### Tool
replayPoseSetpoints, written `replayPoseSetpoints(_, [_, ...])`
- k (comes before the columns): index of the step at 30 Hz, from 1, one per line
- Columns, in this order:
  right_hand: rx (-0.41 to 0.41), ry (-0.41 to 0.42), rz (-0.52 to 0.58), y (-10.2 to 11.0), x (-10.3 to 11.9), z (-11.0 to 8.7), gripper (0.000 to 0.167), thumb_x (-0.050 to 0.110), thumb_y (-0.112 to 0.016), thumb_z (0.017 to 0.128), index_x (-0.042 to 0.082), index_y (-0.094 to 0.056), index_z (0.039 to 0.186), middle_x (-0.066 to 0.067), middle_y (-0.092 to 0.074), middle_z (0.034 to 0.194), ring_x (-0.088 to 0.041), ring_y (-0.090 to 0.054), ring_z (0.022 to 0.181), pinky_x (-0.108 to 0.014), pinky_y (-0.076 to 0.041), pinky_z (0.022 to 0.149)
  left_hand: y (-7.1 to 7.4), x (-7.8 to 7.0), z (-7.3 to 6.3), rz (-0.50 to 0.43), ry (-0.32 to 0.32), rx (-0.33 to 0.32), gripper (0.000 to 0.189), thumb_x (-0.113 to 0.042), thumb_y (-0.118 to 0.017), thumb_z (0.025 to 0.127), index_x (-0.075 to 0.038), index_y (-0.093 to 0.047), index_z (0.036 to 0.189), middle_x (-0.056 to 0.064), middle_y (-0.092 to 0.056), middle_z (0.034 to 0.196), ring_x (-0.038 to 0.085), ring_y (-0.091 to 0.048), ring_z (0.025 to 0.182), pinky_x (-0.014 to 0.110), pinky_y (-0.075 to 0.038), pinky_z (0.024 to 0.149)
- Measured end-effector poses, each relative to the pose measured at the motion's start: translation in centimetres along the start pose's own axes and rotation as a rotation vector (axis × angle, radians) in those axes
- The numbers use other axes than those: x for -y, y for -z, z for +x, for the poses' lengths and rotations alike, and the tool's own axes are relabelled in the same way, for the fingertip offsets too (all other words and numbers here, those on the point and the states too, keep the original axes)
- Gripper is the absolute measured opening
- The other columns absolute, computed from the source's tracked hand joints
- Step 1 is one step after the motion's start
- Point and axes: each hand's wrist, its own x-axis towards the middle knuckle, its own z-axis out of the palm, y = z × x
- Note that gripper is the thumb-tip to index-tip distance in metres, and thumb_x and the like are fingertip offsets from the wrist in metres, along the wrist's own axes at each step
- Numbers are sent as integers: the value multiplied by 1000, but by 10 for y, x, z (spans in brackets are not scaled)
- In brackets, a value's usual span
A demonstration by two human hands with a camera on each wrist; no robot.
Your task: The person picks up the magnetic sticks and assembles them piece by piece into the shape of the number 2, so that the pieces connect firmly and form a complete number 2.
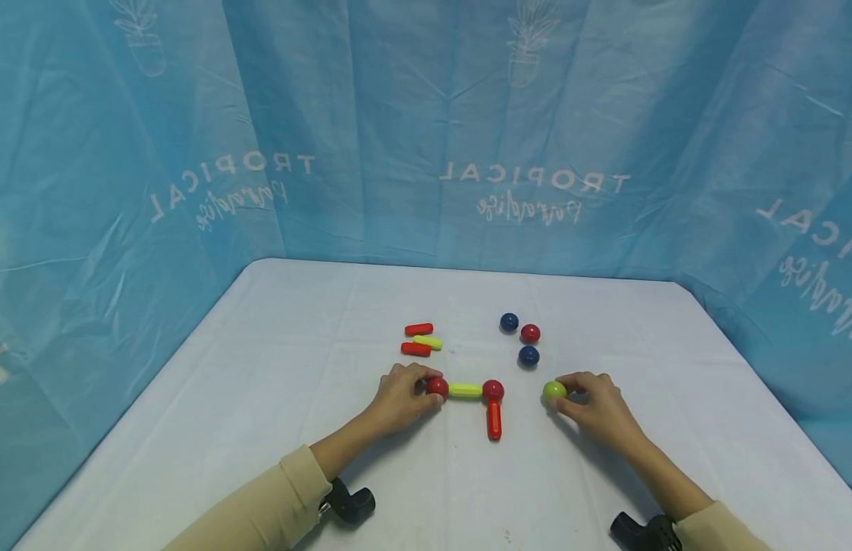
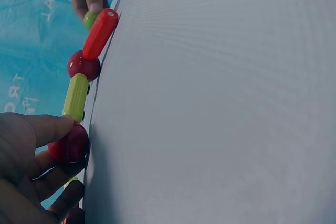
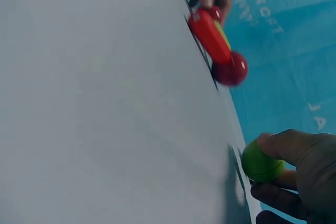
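My left hand (image 1: 400, 399) pinches a red ball (image 1: 436, 387) between thumb and fingers. From that ball a yellow-green stick (image 1: 465, 391) runs right to a second red ball (image 1: 493, 390). A red stick (image 1: 494, 421) joins this second ball and points toward me. To the right, my right hand (image 1: 596, 405) pinches a green ball (image 1: 554, 391), apart from the joined pieces. The right wrist view shows thumb and fingers around the green ball (image 3: 261, 162); in the left wrist view the thumb lies on the held red ball (image 2: 71, 144).
Behind my left hand lie two red sticks (image 1: 416, 350) and a yellow-green stick (image 1: 428, 342). Two blue balls (image 1: 529, 356) and a red ball (image 1: 530, 333) sit farther back, right of centre. A white cloth covers the table (image 1: 315, 329); blue printed curtains (image 1: 412, 115) surround it.
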Motion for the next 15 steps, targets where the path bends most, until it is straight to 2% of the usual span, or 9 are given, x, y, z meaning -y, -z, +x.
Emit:
replayPoseSetpoints(7, [96, -7, 50, -10, 18, -24, 34, 26, -75, 78, 17, -67, 109, 3, -65, 103, -15, -46, 95, -32, -37, 79, 0, 0, 0, -4, 2, 3, 37, -20, -72, 81, -17, -65, 116, 1, -62, 107, 16, -43, 94, 40, -31, 85])
replayPoseSetpoints(15, [141, 82, 71, -20, 34, -43, 34, 25, -78, 74, 26, -67, 106, 16, -63, 100, -9, -45, 93, -28, -38, 80, 0, -1, 0, -2, 6, 2, 36, -21, -72, 81, -17, -65, 117, 1, -62, 108, 16, -43, 95, 39, -30, 83])
